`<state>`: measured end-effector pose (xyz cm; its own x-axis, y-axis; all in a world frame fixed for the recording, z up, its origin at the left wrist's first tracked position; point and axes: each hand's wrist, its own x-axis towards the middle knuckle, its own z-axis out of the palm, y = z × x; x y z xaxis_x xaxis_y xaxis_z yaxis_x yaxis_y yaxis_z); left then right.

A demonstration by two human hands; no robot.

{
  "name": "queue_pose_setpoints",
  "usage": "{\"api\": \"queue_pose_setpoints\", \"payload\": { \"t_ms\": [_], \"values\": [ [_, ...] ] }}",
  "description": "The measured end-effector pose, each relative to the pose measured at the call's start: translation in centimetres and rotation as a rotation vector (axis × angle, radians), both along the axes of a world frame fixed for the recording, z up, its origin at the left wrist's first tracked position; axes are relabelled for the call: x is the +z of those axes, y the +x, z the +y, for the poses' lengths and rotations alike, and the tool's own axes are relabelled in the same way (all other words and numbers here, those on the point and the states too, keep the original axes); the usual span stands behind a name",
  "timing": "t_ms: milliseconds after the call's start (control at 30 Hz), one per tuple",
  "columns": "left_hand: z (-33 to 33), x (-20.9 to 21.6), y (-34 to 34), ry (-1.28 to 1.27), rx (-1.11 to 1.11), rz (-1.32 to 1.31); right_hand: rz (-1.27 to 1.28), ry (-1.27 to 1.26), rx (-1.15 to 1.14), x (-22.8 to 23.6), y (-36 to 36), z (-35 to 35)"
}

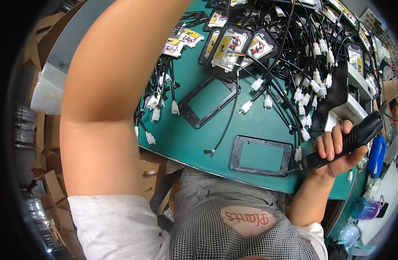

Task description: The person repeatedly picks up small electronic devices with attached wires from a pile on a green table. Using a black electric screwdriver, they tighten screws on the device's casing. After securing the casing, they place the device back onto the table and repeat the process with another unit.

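My right hand (333,149) grips a black electric screwdriver (364,131), fingers wrapped round its body. Its tip points left and down, at the lower right corner of a black rectangular plastic frame (235,157) lying flat near the table's front edge; whether the tip touches it I cannot tell. My left forearm (116,65) reaches up and out past the top edge, so my left hand is hidden from view. A second black frame (190,113) lies tilted beyond the first. Touching its far side is a black housing (229,50) with a circuit board and coloured wires.
Many black cables with white connectors (316,86) spread over the green table (164,134). Display boards (173,47) with cables lie at left. A grey metal stand (350,110) and a blue box (376,157) are at right. Cardboard boxes (56,195) stand left of the table.
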<state>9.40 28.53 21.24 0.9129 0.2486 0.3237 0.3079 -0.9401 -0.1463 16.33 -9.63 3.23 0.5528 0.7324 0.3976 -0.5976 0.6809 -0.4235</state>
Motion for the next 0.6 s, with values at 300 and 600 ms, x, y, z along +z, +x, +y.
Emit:
{"api": "queue_pose_setpoints", "payload": {
  "t_ms": [300,600],
  "values": [
    [6.7,-15.3,-15.2,0.078,0.476,0.493,-0.035,-0.005,0.032,0.2,-0.5,0.3],
    [9.2,-8.6,-20.0,-0.167,0.256,-0.628,-0.038,-0.010,0.046,-0.3,0.0,0.0]
  ]
}}
